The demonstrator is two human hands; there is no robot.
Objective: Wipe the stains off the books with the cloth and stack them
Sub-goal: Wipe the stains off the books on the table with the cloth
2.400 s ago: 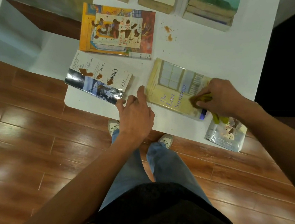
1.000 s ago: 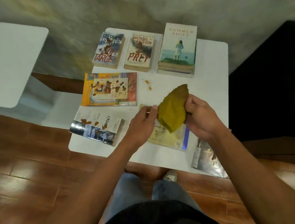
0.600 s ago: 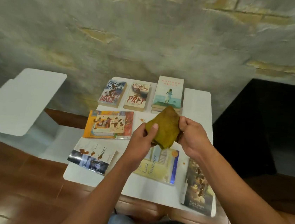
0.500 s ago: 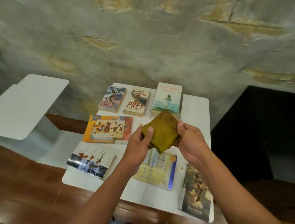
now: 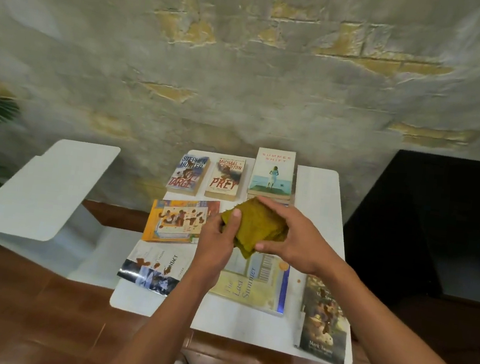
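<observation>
Above the white desk (image 5: 320, 191), the left hand (image 5: 217, 240) and right hand (image 5: 294, 242) hold a folded mustard-yellow cloth (image 5: 253, 226) between them. Under it lies "The Last Summer" (image 5: 254, 285). Stained books surround it: "Contact" (image 5: 152, 267) near left, a Mark Twain (image 5: 323, 320) near right, "Prey" (image 5: 226, 177) and "Summer Shift" (image 5: 272, 172) far.

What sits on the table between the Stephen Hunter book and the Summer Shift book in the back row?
In the head view, the Prey book lies between the Stephen Hunter book and the Summer Shift book, all flat on the white table, with brown stains on its cover.
</observation>
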